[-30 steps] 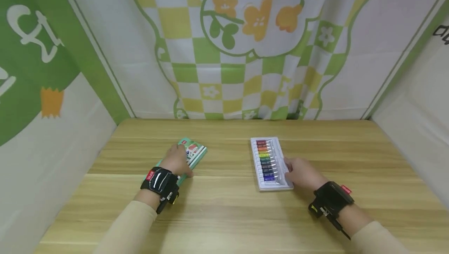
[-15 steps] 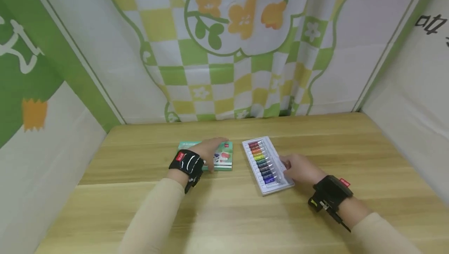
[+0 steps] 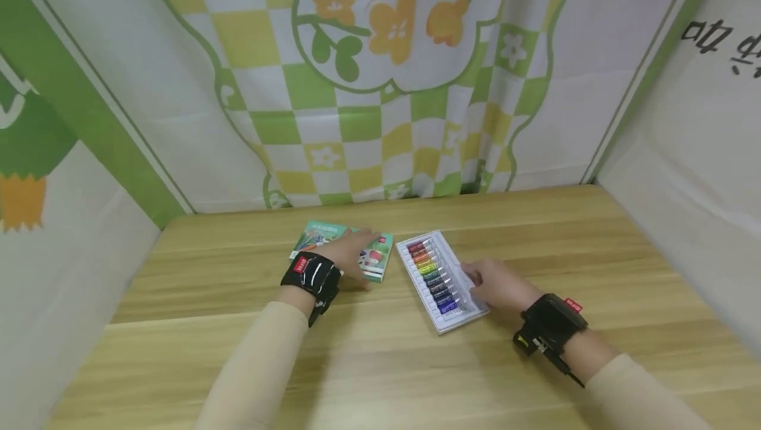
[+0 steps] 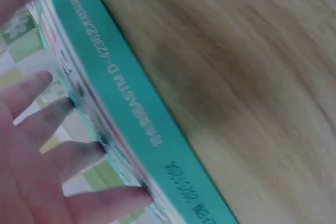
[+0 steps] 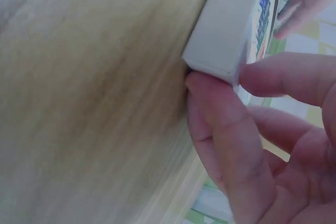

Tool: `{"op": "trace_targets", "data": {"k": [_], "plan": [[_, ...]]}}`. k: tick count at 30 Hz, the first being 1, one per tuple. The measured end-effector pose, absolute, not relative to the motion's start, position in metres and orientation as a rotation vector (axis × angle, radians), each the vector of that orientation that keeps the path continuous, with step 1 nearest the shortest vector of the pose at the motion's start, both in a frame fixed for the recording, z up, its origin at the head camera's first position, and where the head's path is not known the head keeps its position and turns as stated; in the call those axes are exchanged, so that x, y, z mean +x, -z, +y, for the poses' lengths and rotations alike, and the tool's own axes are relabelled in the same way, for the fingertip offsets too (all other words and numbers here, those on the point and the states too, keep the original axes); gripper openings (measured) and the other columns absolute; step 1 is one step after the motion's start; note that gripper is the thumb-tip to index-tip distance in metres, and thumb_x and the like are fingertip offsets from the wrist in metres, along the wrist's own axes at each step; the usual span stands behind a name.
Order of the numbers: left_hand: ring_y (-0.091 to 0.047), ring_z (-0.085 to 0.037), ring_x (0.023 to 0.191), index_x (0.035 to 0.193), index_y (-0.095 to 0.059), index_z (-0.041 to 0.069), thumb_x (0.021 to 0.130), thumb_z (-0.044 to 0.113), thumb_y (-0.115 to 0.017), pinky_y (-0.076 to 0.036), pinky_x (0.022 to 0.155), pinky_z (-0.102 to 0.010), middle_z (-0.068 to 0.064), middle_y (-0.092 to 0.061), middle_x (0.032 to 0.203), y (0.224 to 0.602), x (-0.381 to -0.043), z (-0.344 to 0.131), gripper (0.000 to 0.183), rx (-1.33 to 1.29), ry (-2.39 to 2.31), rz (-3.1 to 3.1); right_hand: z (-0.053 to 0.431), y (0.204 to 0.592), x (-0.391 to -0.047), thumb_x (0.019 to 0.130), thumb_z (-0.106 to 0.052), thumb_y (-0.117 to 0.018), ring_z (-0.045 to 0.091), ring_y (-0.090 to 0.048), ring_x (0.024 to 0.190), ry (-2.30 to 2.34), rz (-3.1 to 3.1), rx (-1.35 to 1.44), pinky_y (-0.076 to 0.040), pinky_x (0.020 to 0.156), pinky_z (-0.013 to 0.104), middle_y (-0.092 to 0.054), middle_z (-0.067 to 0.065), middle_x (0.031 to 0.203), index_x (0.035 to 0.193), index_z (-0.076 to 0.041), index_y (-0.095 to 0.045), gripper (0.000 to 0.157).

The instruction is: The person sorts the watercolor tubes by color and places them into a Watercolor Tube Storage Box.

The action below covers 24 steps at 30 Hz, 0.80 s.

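Note:
A flat teal box point(image 3: 373, 259) with an illustrated cover lies at a slant on the table. My left hand point(image 3: 347, 251) is spread over its middle, hiding part of the picture. In the left wrist view the fingers extend onto the cover, and printed lettering runs along the teal side point(image 4: 128, 90). To the right lies a white tray of paint tubes point(image 3: 456, 278), the tubes lined up from red to violet. My right hand point(image 3: 504, 285) pinches the tray's right edge. The right wrist view shows thumb and fingers at a corner of the white tray point(image 5: 223, 30).
Both things lie on a wood-grain table point(image 3: 380, 370), side by side with a narrow gap. A green and yellow checked curtain point(image 3: 362, 123) hangs behind the back edge. White cloth walls point(image 3: 672, 179) stand on either side.
The teal box has come rightward with my left hand and turned, nearing the tray. The paint tray has tilted anticlockwise a little under my right hand. The head view has swung right.

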<state>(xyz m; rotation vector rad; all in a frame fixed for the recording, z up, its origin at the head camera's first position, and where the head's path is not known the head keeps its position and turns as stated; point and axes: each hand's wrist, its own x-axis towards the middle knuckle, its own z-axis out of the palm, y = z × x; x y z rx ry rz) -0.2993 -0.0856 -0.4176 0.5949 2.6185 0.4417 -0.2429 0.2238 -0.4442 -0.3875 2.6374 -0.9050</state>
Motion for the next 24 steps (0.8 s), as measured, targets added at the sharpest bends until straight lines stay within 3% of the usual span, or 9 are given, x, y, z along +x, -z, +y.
{"op": "trace_targets", "data": {"k": [1, 3, 9, 13, 24], "plan": [[-0.010, -0.053, 0.150, 0.160, -0.030, 0.003, 0.075, 0.012, -0.093, -0.023, 0.118, -0.062, -0.023, -0.020, 0.166, 0.418, -0.300, -0.086, 0.106, 0.621, -0.447, 2.612, 0.224, 0.445, -0.242, 0.079, 0.009, -0.065, 0.012, -0.042, 0.054, 0.896, 2.640, -0.408, -0.033, 0.048, 0.022, -0.046, 0.004, 0.068, 0.141, 0.009, -0.055, 0.063], [-0.014, -0.052, 0.149, 0.159, -0.032, 0.000, 0.075, 0.015, -0.093, -0.021, 0.119, -0.059, -0.023, -0.025, 0.165, 0.419, -0.302, -0.086, 0.105, 0.643, -0.441, 2.614, 0.225, 0.446, -0.242, 0.078, 0.010, -0.064, 0.013, -0.042, 0.056, 0.876, 2.658, -0.461, -0.033, 0.048, 0.023, -0.046, 0.002, 0.068, 0.140, 0.008, -0.057, 0.062], [-0.034, -0.037, 0.145, 0.157, -0.039, 0.004, 0.065, 0.012, -0.099, -0.037, 0.115, -0.047, -0.017, -0.038, 0.158, 0.419, -0.307, -0.077, 0.110, 0.623, -0.297, 2.670, 0.223, 0.446, -0.238, 0.080, 0.007, -0.065, 0.014, -0.047, 0.059, 0.784, 2.705, -0.525, -0.038, 0.052, 0.025, -0.054, 0.003, 0.071, 0.131, 0.006, -0.066, 0.051], [-0.042, -0.035, 0.139, 0.156, -0.041, 0.002, 0.063, 0.012, -0.100, -0.044, 0.109, -0.045, -0.017, -0.041, 0.153, 0.414, -0.304, -0.071, 0.111, 0.633, -0.243, 2.664, 0.221, 0.445, -0.233, 0.082, 0.007, -0.065, 0.015, -0.050, 0.059, 0.748, 2.713, -0.485, -0.043, 0.052, 0.027, -0.065, 0.007, 0.078, 0.127, 0.003, -0.070, 0.046], [-0.043, -0.034, 0.138, 0.157, -0.040, 0.003, 0.064, 0.011, -0.099, -0.045, 0.107, -0.043, -0.017, -0.040, 0.153, 0.412, -0.302, -0.068, 0.110, 0.664, -0.217, 2.660, 0.223, 0.442, -0.235, 0.087, 0.005, -0.066, 0.015, -0.051, 0.061, 0.766, 2.633, -0.483, -0.046, 0.054, 0.029, -0.073, 0.012, 0.097, 0.125, 0.000, -0.072, 0.039]]}}
